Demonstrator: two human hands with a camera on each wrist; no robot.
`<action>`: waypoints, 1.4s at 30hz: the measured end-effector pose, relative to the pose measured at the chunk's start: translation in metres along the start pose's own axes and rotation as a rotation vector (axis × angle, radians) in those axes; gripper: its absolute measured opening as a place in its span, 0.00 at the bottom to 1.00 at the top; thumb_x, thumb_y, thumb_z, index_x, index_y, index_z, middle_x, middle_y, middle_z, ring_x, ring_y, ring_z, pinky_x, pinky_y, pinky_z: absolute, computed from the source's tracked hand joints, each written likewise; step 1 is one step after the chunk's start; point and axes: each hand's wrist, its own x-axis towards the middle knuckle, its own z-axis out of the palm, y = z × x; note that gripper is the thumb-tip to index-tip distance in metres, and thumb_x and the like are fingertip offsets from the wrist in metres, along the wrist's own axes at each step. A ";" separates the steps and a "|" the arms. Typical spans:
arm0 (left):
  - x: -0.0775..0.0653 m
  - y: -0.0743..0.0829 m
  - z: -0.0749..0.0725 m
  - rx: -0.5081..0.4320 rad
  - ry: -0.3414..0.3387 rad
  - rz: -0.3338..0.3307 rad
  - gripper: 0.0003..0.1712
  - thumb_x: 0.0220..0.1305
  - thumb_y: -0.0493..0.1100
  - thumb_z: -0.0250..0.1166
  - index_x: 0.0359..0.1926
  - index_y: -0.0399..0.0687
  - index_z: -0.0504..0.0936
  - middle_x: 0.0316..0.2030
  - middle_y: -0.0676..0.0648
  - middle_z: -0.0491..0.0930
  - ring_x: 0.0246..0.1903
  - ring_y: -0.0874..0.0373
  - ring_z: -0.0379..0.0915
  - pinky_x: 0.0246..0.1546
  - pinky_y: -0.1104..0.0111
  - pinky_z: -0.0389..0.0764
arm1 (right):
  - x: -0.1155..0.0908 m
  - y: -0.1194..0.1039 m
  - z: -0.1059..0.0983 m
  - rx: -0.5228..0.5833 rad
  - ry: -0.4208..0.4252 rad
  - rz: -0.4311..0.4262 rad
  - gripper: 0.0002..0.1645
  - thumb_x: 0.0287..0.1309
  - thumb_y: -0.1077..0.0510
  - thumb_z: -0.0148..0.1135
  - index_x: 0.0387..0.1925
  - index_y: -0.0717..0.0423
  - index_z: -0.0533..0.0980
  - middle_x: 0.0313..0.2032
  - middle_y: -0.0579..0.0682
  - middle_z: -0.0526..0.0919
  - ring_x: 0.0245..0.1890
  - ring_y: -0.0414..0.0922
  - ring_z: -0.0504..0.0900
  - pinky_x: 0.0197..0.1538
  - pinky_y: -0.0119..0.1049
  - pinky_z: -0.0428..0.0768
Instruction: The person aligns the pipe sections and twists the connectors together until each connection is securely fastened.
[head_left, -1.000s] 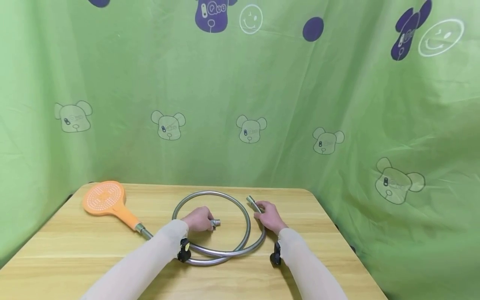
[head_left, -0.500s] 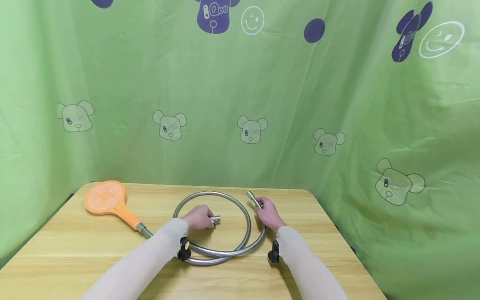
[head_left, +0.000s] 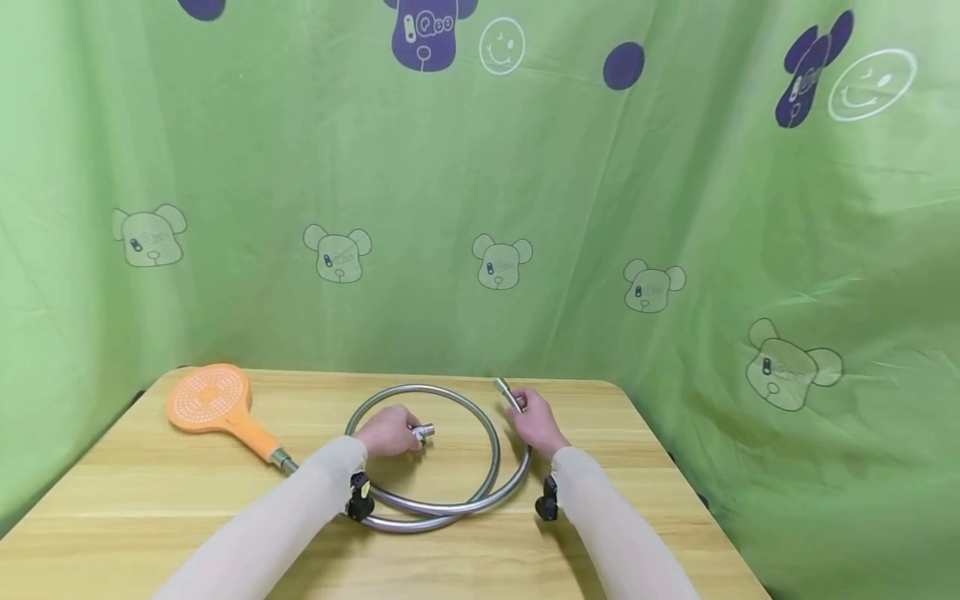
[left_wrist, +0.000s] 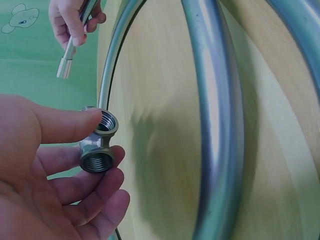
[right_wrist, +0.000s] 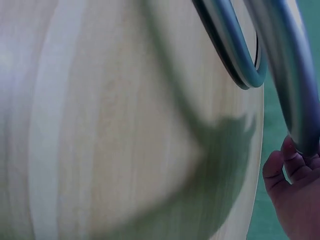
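Observation:
In the head view my left hand pinches a small metal tee fitting over the hose loop. The left wrist view shows two threaded openings on that tee, held between thumb and fingertips. My right hand grips the free end of a silvery shower hose, just behind its metal end nut, which points up and away. The rest of the hose lies coiled on the table, its other end joined to an orange shower head. In the right wrist view the fingers curl at the hose.
The wooden table carries the shower head at its back left. A green curtain printed with bear faces hangs behind and beside the table. The hose coil spreads between and below both hands.
Both hands have risen slightly, the right one lifting the hose end and the left one the tee fitting. The shower head stays in place.

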 end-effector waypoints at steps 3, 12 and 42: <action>0.000 -0.001 -0.003 -0.009 0.010 0.003 0.14 0.56 0.35 0.71 0.45 0.39 0.87 0.29 0.49 0.86 0.29 0.58 0.76 0.35 0.66 0.77 | 0.002 0.002 -0.003 0.009 0.004 0.024 0.20 0.66 0.57 0.63 0.55 0.62 0.72 0.41 0.58 0.77 0.36 0.47 0.75 0.39 0.36 0.79; -0.003 -0.006 -0.009 0.026 0.054 0.007 0.15 0.53 0.36 0.72 0.44 0.40 0.88 0.29 0.52 0.85 0.29 0.59 0.74 0.37 0.66 0.77 | 0.004 0.003 -0.006 -0.020 0.008 0.013 0.17 0.66 0.57 0.62 0.50 0.65 0.74 0.33 0.52 0.73 0.30 0.44 0.72 0.31 0.34 0.75; -0.007 -0.017 -0.026 0.021 0.104 -0.048 0.16 0.53 0.38 0.72 0.45 0.43 0.88 0.32 0.51 0.84 0.33 0.56 0.75 0.41 0.63 0.78 | 0.021 -0.013 0.000 -0.150 0.020 0.086 0.13 0.72 0.54 0.55 0.48 0.60 0.75 0.39 0.63 0.83 0.26 0.44 0.75 0.25 0.33 0.74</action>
